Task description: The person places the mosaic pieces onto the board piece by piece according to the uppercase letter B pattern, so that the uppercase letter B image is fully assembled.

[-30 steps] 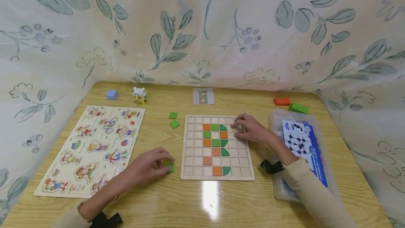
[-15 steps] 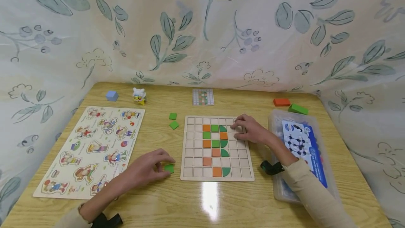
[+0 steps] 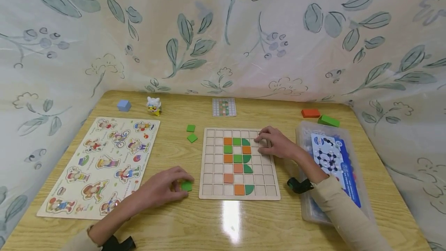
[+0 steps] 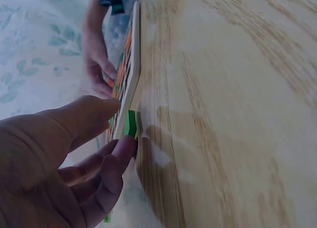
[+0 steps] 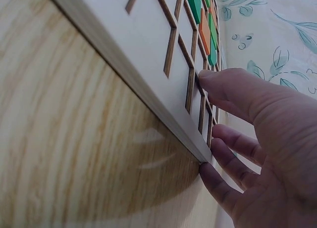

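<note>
Left of the grid board (image 3: 239,163), off its near left corner, the left hand (image 3: 161,188) pinches a green square tile (image 3: 186,185) between thumb and fingertips, flat on the table (image 3: 223,224). That tile lies just beside the board's edge, so the left hand is far nearer to it. On the board's far right corner the right hand (image 3: 275,143) rests with fingers loosely curved, gripping nothing, just right of the orange and green pieces.

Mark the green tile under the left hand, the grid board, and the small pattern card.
green tile (image 3: 187,186), head view, its exposed top face.
grid board (image 3: 213,161), head view, bare cells on its left side.
pattern card (image 3: 224,107), head view, its middle.
</note>
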Demonstrator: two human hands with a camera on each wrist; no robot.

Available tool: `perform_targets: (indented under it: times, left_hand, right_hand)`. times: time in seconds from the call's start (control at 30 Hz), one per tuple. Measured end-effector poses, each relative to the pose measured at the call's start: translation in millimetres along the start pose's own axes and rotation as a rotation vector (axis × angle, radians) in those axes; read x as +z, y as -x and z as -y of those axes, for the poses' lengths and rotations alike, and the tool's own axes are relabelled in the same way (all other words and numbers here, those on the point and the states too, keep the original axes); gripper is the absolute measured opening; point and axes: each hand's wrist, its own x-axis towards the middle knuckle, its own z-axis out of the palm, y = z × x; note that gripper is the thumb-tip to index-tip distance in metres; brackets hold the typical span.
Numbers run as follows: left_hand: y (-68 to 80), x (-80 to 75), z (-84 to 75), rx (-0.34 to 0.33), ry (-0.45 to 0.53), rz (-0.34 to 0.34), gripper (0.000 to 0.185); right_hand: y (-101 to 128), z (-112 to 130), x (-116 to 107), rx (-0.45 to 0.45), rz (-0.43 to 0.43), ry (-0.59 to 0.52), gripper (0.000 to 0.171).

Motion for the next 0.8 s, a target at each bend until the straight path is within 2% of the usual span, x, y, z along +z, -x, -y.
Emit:
perform_targets:
  times: [0.2, 0.53, 0.8]
  left_hand:
    - [-1.1, 1.6, -0.4, 0.001, -0.034, 0.002, 0.028]
    - [-2.2, 7.0, 1.6, -0.006, -0.022, 0.027, 0.027]
    - [-3.2, 6.8, 1.5, -0.012, -0.040, 0.022, 0.025]
  right_hand:
    - [-0.1, -0.6, 0.1, 0.002, 0.000, -0.005, 0.029]
    - [0.6, -1.6, 1.3, 0.010, 0.008, -0.013, 0.029]
    - [-0.2, -0.9, 0.7, 0.007, -0.001, -0.009, 0.029]
